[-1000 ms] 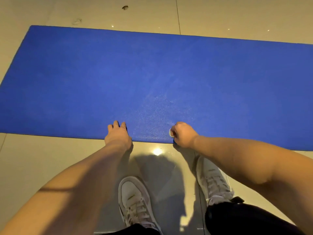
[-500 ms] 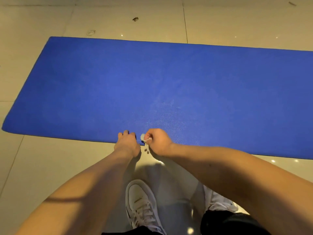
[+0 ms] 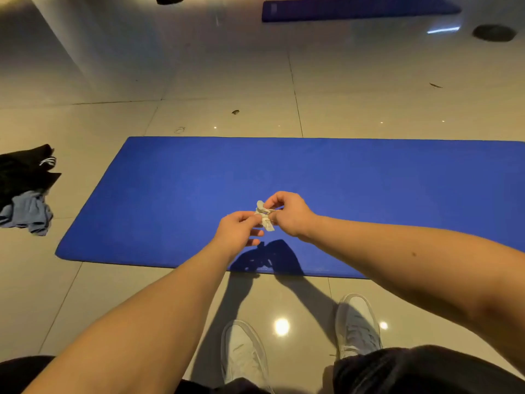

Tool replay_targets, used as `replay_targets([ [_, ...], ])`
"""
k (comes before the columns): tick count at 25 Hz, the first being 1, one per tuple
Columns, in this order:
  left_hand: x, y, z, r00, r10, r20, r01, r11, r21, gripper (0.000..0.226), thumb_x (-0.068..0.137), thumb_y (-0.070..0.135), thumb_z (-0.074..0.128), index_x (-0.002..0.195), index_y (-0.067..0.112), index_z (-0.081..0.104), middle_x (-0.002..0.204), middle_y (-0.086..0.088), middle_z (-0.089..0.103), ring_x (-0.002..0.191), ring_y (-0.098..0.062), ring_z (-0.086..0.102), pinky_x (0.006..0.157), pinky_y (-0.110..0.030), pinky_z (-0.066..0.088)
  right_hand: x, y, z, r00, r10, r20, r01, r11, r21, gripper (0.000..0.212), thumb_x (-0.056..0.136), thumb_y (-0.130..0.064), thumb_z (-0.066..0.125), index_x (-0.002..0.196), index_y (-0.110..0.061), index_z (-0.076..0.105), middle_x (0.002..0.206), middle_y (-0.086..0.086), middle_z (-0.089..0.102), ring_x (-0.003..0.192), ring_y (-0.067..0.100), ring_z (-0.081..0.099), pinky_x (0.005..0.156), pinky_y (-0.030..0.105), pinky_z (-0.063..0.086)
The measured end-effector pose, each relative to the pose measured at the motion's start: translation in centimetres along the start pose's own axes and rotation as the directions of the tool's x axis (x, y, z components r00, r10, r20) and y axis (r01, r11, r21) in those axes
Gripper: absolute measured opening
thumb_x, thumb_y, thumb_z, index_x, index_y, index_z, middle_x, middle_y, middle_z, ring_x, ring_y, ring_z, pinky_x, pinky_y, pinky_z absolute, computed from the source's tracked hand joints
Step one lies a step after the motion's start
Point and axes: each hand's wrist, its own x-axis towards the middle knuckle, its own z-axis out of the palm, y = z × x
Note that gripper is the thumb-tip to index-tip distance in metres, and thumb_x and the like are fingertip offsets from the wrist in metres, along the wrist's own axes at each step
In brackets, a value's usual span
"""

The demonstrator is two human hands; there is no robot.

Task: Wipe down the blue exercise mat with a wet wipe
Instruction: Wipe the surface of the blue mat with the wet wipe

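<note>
Head view: both hands, left hand (image 3: 240,227) and right hand (image 3: 287,213), pinch the crumpled wet wipe (image 3: 263,216) above the blue exercise mat (image 3: 170,194); probably limp, light, tearable; best held bunched.

The flat foam exercise mat (image 3: 341,180) is solid royal blue, unpatterned. The crumpled wet wipe (image 3: 263,216) is off-white. The glossy tiled floor (image 3: 113,294) is beige with thin dark grout lines. The pair of lace-up sneakers (image 3: 244,354) is white. A heap of clothes (image 3: 25,189) is black with white stripes over pale blue-grey fabric. A second mat (image 3: 355,9) far off is dark blue.
</note>
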Motion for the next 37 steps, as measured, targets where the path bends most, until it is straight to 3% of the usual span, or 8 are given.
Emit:
replay_targets([
  [5,-3.3,4.3,0.9,0.987,0.147,-0.066,-0.140,0.986,0.095,0.027,0.090,0.017,0.076,0.109,0.003,0.065,0.101,-0.011,0.073,0.082,-0.021,0.070,0.072,-0.033,0.061,-3.3,-4.2,-2.7,0.999,0.038,-0.019,-0.038,0.999,-0.006,0.015,0.083,0.004,0.069,0.085,-0.011,0.067,0.083,0.010,0.066,0.072,0.021,0.058,0.069,0.040,0.056],
  [9,-4.9,6.5,1.0,0.969,0.228,-0.098,-0.212,0.965,0.151,0.024,0.089,0.008,0.074,0.108,0.000,0.063,0.104,-0.015,0.070,0.080,-0.022,0.068,0.067,-0.030,0.059,-4.7,-7.8,-4.2,0.988,0.150,-0.022,-0.150,0.988,-0.026,0.014,0.086,0.006,0.060,0.083,-0.007,0.065,0.085,0.016,0.069,0.075,0.026,0.064,0.080,0.045,0.059],
  [13,-5.5,7.8,1.0,0.955,0.273,-0.117,-0.254,0.955,0.156,0.022,0.089,0.009,0.075,0.105,-0.001,0.063,0.102,-0.017,0.071,0.088,-0.028,0.071,0.076,-0.039,0.060,-6.0,-11.2,-5.5,0.950,0.292,0.112,-0.304,0.945,0.118,0.014,0.088,0.008,0.054,0.086,-0.003,0.062,0.082,0.014,0.068,0.069,0.023,0.065,0.069,0.031,0.058],
  [19,-2.9,6.9,-0.2,0.965,0.230,-0.129,-0.220,0.972,0.087,0.026,0.088,0.005,0.074,0.110,0.001,0.062,0.107,-0.017,0.070,0.095,-0.031,0.072,0.079,-0.041,0.060,-4.0,-10.8,-4.2,0.916,0.399,0.040,-0.398,0.894,0.207,0.020,0.088,0.009,0.055,0.077,-0.006,0.060,0.074,0.010,0.063,0.061,0.018,0.058,0.063,0.026,0.051],
  [22,-1.2,6.4,-1.3,0.977,0.165,-0.137,-0.160,0.986,0.044,0.029,0.089,0.002,0.069,0.116,0.003,0.059,0.101,-0.016,0.069,0.080,-0.027,0.069,0.078,-0.041,0.059,-1.6,-10.8,-2.2,0.892,0.452,-0.003,-0.418,0.828,0.373,0.016,0.090,0.005,0.054,0.080,-0.007,0.061,0.079,0.013,0.066,0.070,0.023,0.061,0.075,0.028,0.052],
  [27,0.4,6.0,-3.8,0.990,0.096,-0.107,-0.102,0.993,-0.055,0.040,0.092,-0.004,0.064,0.127,0.006,0.048,0.096,-0.018,0.063,0.063,-0.022,0.057,0.061,-0.031,0.053,1.7,-9.9,1.0,0.873,0.486,-0.037,-0.394,0.749,0.532,0.014,0.095,0.002,0.050,0.089,-0.002,0.062,0.087,0.018,0.068,0.072,0.027,0.064,0.056,0.026,0.050],
  [33,1.2,4.6,-6.9,0.991,0.129,-0.046,-0.126,0.990,0.067,0.034,0.095,0.001,0.064,0.126,0.011,0.054,0.094,-0.016,0.065,0.066,-0.023,0.058,0.071,-0.038,0.058,2.2,-8.7,3.8,0.879,0.462,-0.117,-0.403,0.852,0.334,0.012,0.091,-0.003,0.064,0.081,-0.007,0.060,0.074,0.012,0.061,0.062,0.022,0.053,0.063,0.031,0.045],
  [37,1.6,3.7,-8.0,0.989,0.147,-0.019,-0.142,0.974,0.177,0.022,0.093,0.004,0.068,0.114,0.001,0.064,0.090,-0.016,0.067,0.066,-0.022,0.060,0.078,-0.046,0.059,1.2,-8.9,4.6,0.869,0.492,-0.049,-0.447,0.824,0.347,0.020,0.087,0.001,0.055,0.098,0.001,0.071,0.085,0.012,0.069,0.070,0.022,0.059,0.062,0.026,0.048],
])
